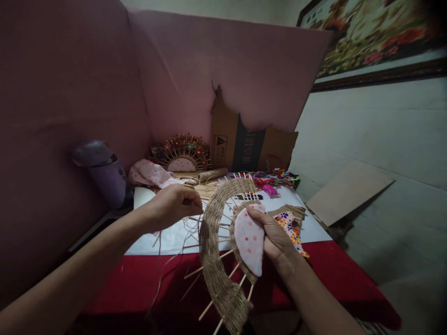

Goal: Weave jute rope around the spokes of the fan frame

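Observation:
A half-round fan of woven twine (213, 237) on thin wooden sticks stands tilted in front of me, its curve facing left. At its straight side, a half-moon pad of pink spotted cloth (249, 239) covers the hub. My right hand (275, 237) grips the fan by this pad, thumb on the cloth and fingers behind. Just left of the woven band, my left hand (178, 204) is closed in a pinch; what it holds, if anything, is too fine to make out. Loose loops of twine (190, 225) lie below it, and a strand hangs over the table's front edge.
Behind stand a finished-looking fan with beads (181, 151) and torn cardboard (223, 135). Pink spotted cloth (150, 173), a purple bottle (108, 179) and colourful yarn (275, 177) lie around. Flowered cloth (291, 230) rests on white paper (316, 228) over a red tablecloth (345, 274).

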`<state>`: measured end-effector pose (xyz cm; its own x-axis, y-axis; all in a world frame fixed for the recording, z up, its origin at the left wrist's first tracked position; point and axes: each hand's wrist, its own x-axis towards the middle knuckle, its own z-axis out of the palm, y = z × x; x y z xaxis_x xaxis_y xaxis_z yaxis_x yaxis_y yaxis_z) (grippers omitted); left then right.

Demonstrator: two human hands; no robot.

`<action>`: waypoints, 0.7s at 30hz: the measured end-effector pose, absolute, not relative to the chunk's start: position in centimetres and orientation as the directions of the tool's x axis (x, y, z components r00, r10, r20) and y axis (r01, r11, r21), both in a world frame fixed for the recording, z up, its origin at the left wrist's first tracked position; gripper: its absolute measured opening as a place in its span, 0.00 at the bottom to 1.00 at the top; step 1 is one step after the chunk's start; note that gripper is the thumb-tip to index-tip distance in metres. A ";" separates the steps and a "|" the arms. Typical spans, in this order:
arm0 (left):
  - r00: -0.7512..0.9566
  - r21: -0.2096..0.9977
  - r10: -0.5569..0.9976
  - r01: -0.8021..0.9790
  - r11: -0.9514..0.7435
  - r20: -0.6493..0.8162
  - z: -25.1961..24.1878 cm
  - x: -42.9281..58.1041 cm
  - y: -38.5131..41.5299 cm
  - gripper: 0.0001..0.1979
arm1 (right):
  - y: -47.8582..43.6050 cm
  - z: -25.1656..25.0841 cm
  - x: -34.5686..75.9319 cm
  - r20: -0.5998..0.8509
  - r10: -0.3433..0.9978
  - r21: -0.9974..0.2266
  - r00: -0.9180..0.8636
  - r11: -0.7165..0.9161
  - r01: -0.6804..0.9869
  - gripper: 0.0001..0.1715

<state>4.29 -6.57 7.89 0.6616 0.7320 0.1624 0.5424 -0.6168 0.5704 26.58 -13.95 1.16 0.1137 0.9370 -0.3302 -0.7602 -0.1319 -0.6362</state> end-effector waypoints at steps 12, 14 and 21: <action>0.682 0.247 0.664 0.617 -0.747 0.306 9.2 4.3 -5.8 0.12 | -14.2 0.9 26.6 -0.237 0.972 -0.675 -0.013 -0.174 -0.717 0.04; 0.673 0.295 0.679 0.611 -0.734 0.295 9.1 4.2 -5.4 0.12 | -14.2 0.7 26.6 -0.220 0.975 -0.689 -0.036 -0.181 -0.701 0.05; 0.655 0.629 0.737 0.505 -0.591 0.167 8.5 4.0 -4.3 0.12 | -14.5 1.0 26.4 -0.198 0.979 -0.690 -0.053 -0.177 -0.702 0.07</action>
